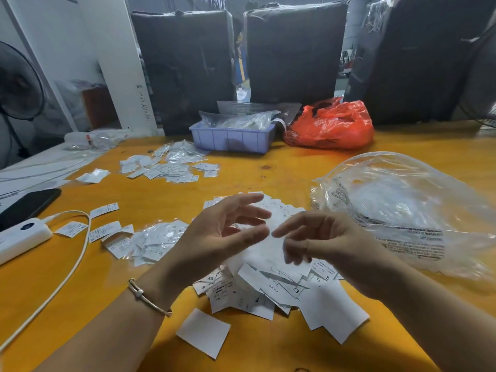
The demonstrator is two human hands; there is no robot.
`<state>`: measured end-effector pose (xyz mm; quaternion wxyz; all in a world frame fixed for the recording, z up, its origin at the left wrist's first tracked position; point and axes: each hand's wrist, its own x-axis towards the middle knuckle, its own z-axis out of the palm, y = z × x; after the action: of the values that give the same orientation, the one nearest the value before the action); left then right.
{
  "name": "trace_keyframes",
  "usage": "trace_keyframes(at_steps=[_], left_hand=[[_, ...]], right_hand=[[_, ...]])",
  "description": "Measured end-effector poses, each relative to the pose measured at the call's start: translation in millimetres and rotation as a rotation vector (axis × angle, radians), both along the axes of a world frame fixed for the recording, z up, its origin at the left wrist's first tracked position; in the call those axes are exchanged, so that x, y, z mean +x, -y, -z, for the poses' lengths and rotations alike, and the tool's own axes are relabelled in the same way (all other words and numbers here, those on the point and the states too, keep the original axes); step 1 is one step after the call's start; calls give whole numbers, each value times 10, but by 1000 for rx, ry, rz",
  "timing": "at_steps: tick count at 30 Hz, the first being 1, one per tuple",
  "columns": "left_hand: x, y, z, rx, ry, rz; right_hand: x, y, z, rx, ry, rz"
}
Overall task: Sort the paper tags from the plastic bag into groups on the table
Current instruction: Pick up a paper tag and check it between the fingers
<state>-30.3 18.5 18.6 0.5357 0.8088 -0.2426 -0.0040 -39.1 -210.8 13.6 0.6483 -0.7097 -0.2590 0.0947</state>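
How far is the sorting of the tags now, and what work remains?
Done: the clear plastic bag lies on the table, seemingly emptied, and groups of tags sit at the far left and near left. In hand: both hands hover over the main pile; the left hand is open, the right hand is blurred, so I cannot tell whether it holds anything. Left: that large mixed pile.

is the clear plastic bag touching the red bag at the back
Apart. The head view shows the clear plastic bag lying nearer the person, with a bare strip of yellow table between it and the red bag.
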Motion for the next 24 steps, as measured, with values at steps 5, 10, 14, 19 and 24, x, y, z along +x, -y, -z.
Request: trace_keyframes(at_steps=[5,10,14,19,24], left_hand=[[-24,38,0,-31,-17,52],[-11,9,-14,-8,-22,14],[-32,9,-32,32,-54,79],[-28,26,-23,51,-7,62],[16,-43,-8,-66,-35,-51]], right_hand=[[-48,-83,11,5,77,89],[-21,-33,2,29,141,265],[-69,-78,-1,10,222,264],[-75,-80,-30,-58,298,332],[103,119,36,-567,392,530]])
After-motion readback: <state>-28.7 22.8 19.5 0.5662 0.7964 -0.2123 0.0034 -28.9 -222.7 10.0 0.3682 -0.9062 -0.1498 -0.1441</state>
